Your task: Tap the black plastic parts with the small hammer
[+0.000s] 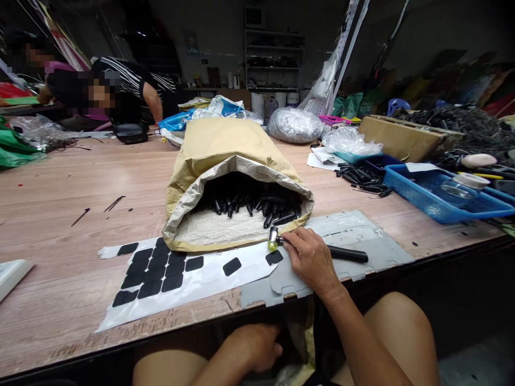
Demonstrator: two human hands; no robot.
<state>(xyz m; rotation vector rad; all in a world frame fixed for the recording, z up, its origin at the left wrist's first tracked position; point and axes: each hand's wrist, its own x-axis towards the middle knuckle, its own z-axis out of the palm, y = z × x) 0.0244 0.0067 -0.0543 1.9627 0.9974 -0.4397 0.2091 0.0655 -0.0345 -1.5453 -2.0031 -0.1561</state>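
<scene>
While our right hand (311,258) is over the grey board (374,238), right of centre in the head view, its thumb and fingers grasp a small hammer (348,254) by the neck, just behind the head. The small hammer is right of centre too, its yellow-tipped head toward the left and its black handle running out to the right beyond our hand. Our left hand (261,346) is at the lower centre, below the edge of the table (80,182); its fingers are partly curled, and we cannot tell whether they hold anything. At the centre we see a tan sack (229,139), its mouth open toward us and black pieces (249,206) lying inside. Lower left of centre, a white sheet (213,281) bears black rounded squares (152,288), most in a block and a few apart. Toward the right edge sits a blue tray (426,199)
</scene>
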